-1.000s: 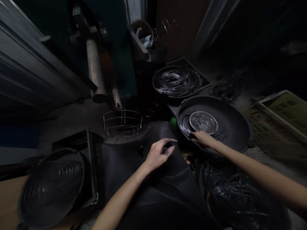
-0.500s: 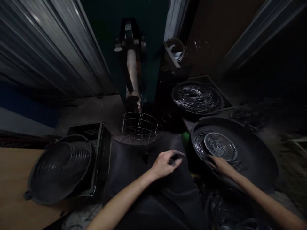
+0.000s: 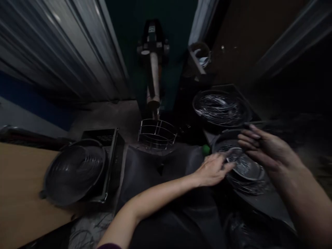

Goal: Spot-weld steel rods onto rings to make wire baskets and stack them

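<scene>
My left hand (image 3: 214,168) reaches across to the near left rim of a small round dish (image 3: 245,166) of short metal pieces, fingers apart; whether it touches the rim is unclear. That dish sits in a large dark pan (image 3: 272,204), with thin wire pieces (image 3: 247,186) beside it. Raised above the pan's right part is my right hand (image 3: 256,143), its fingers curled together and blurred; what they hold, if anything, cannot be made out. A round wire frame (image 3: 157,134) stands below a machine (image 3: 155,76) in front of me.
Behind the large pan is another pan (image 3: 220,108) full of wires. At the left, a dark pan with rings (image 3: 74,173) rests against a black crate (image 3: 111,166) near a wooden board (image 3: 20,193). A basket (image 3: 203,57) stands at the back.
My left hand has moved right, from above the dark cloth to the small dish. My right hand has lifted out of the large pan, up towards the camera. The view has shifted slightly.
</scene>
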`<state>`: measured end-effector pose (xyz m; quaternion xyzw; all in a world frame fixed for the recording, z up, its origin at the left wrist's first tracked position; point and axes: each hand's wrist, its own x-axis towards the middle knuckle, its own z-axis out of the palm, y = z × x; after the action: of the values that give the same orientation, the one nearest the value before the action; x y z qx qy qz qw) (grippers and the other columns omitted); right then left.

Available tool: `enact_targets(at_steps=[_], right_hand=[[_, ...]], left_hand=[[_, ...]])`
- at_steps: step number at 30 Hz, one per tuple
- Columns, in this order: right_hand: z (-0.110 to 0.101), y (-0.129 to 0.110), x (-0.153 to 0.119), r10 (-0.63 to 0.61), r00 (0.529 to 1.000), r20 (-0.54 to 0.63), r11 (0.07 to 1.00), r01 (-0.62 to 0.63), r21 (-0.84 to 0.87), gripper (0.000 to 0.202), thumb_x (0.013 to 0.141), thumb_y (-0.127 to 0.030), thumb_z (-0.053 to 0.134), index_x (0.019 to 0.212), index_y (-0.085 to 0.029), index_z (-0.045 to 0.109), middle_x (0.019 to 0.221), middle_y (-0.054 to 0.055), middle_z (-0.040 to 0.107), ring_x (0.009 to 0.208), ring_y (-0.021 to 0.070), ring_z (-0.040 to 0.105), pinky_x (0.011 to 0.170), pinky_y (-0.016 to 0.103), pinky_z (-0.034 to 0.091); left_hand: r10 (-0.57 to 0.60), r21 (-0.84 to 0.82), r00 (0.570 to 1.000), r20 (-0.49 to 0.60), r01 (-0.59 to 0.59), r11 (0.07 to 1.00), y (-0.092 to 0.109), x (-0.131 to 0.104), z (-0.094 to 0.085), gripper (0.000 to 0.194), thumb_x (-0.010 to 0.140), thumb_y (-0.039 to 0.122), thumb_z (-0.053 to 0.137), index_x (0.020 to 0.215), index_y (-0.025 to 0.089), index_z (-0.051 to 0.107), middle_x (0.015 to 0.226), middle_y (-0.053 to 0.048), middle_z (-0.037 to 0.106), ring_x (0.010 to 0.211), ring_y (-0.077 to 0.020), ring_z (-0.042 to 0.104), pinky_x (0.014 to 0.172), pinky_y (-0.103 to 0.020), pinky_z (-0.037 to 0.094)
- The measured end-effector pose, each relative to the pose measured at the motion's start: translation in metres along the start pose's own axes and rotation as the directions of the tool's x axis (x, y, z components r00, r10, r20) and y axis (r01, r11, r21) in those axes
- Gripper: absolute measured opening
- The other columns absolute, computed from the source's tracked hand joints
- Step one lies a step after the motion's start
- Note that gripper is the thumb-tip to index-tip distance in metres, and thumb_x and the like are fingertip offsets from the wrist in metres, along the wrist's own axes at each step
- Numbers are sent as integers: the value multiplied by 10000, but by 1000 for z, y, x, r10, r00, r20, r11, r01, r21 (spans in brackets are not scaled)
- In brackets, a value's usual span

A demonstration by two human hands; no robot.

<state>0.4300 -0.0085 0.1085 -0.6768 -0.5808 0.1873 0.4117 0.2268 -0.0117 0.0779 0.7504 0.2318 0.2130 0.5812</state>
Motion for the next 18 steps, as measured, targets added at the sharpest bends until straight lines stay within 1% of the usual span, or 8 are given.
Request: enact_targets(at_steps=[1, 3, 5, 7, 10, 13, 15, 18], right_hand=[[4, -14, 9, 12, 997, 80, 1000, -11, -16, 520, 953, -548, 210, 704, -274, 575, 549, 65, 460, 426, 144, 431, 382, 347, 352], [15, -40, 27, 114, 973, 202, 983, -140, 120, 523, 943, -561, 184, 849, -310, 634, 653, 108, 541, 525, 187, 529, 421, 388, 377], [32, -65, 41, 109, 975, 196, 964, -152, 220, 502, 930, -577, 198, 960, -335, 637, 739, 127, 582, 619, 228, 586, 461, 420, 407], [58, -88, 44, 65, 991, 114, 960, -93, 263, 499, 915, -604, 214, 1010, -334, 623, 799, 127, 598, 697, 263, 608, 512, 446, 454], [109, -111, 27, -1, 999, 36, 979, -6, 206, 422, 881, -623, 359, 965, -293, 608, 868, 110, 612, 804, 286, 607, 640, 468, 511], [152, -112, 11, -7, 1000, 23, 982, 3, 186, 337, 850, -561, 483, 878, -242, 585, 848, 90, 623, 804, 248, 596, 685, 408, 507], [170, -106, 17, 54, 996, 66, 951, -72, 300, 315, 854, -525, 498, 868, -220, 574, 744, 51, 604, 659, 175, 563, 576, 311, 476], [185, -101, 52, 159, 973, 165, 802, -225, 553, 358, 780, -539, 598, 881, -197, 567, 629, -19, 535, 455, 81, 410, 400, 211, 335]], left_hand=[[-32, -30, 999, -4, 31, 999, 1, -3, -4, 428, 940, 384, 397, 1301, 178, 501, 1200, -106, 635, 1124, -224, 586, 996, -373, 454], [-122, -94, 992, -24, 120, 988, 1, -13, -16, 384, 951, 405, 354, 1193, 195, 566, 916, -66, 689, 847, -185, 646, 834, -320, 519], [-172, -133, 982, -73, 161, 978, 0, -21, -34, 374, 956, 401, 337, 1110, 183, 598, 716, -29, 636, 672, -146, 601, 739, -274, 516], [-173, -125, 974, -145, 155, 980, -3, -25, -55, 373, 962, 382, 324, 1077, 167, 607, 647, -10, 586, 638, -129, 568, 719, -250, 501], [-197, -8, 946, -256, 202, 979, -8, -32, -91, 368, 966, 357, 314, 1031, 146, 608, 694, -22, 602, 682, -133, 574, 708, -246, 496], [-196, 206, 970, -146, 224, 952, -11, -59, -137, 292, 928, 354, 428, 1048, 156, 607, 884, -56, 674, 804, -172, 627, 757, -288, 515], [-143, 330, 984, -105, 170, 928, -12, -86, -173, 330, 887, 351, 513, 1170, 190, 568, 1085, -73, 666, 973, -206, 631, 864, -331, 504], [-5, 501, 929, -371, 205, 841, -18, -107, -222, 581, 817, 303, 583, 1361, 194, 410, 1308, -127, 541, 1188, -266, 520, 1010, -427, 416]])
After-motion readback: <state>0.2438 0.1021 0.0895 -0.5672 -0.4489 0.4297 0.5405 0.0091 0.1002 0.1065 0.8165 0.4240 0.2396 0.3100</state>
